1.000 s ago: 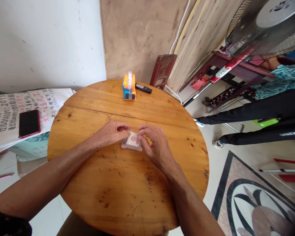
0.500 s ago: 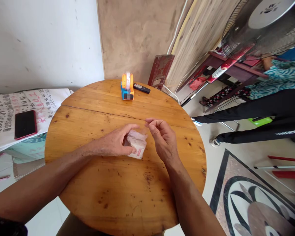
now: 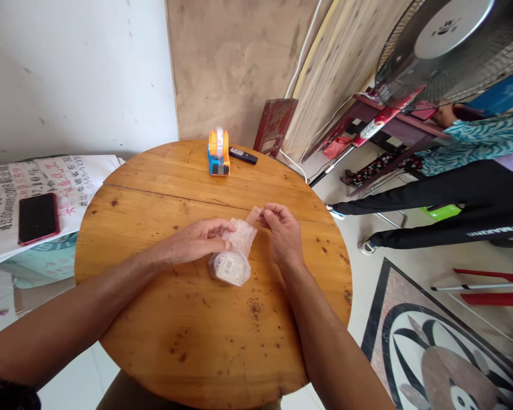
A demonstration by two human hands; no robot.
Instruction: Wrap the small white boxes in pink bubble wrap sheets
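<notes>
At the far left of the frame a phone [image 3: 38, 218] is lying on a printed sack [image 3: 68, 188]. Right of it a round table [image 3: 162, 319] is filling the middle of the frame. At its centre the left hand [image 3: 196, 242] is pinching a bubble-wrapped packet [image 3: 233, 259] between thumb and fingers, pressing it against the tabletop. Just right, the right hand [image 3: 284, 236] is gripping narrowly the loose end of the wrap at the packet's upper right. Near the table's upper edge a tape dispenser [image 3: 218, 151] is standing, with a remote [image 3: 243, 155] just beside it on the right. At the upper right a fan [image 3: 453, 40] is showing, and below it a person's legs [image 3: 431, 205] are stretching across the floor.
</notes>
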